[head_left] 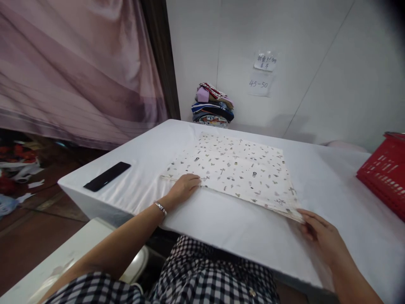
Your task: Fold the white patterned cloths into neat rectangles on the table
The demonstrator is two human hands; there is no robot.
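A white cloth [234, 169] with a small scattered print of palm trees and leaves lies spread on the white-covered table [133, 202]. Its near edge seems to show more than one layer. My left hand [185, 188] rests on that edge, left of its middle, with the fingers stretched out flat. At the near right corner, my right hand [321, 232] pinches the cloth between thumb and fingers. The tips of the right fingers are partly hidden under the corner.
A black phone [107, 176] lies at the table's left. Folded clothes [212, 105] are stacked at the back against the wall. On the right stands a red plastic basket [384, 173]. A pink curtain [79, 71] hangs at the left, and paper notes [260, 83] are on the wall.
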